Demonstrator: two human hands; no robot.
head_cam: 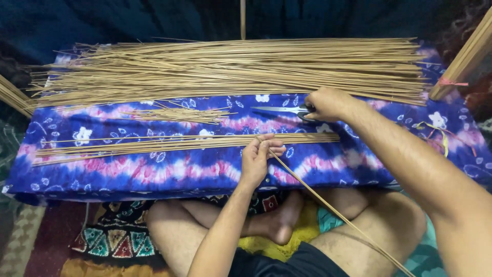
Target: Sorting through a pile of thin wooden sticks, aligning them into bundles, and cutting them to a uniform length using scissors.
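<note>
My left hand (260, 156) pinches one end of a long thin tan stick (333, 209) that slants down to the lower right across my lap. My right hand (328, 104) rests on the handles of a pair of scissors (279, 110) lying on a blue, pink and white patterned cloth (154, 169); its blades point left. Just left of my left hand lies a row of trimmed sticks (169, 144). A small heap of short cut-offs (179, 115) sits above it. A big pile of long sticks (230, 66) covers the far side of the cloth.
A tied bundle of sticks (464, 61) leans in at the upper right, another bundle (13, 97) at the left edge. A yellow-green strip (435, 131) lies on the cloth's right end. My crossed legs (277, 220) sit under the near edge, on patterned mats.
</note>
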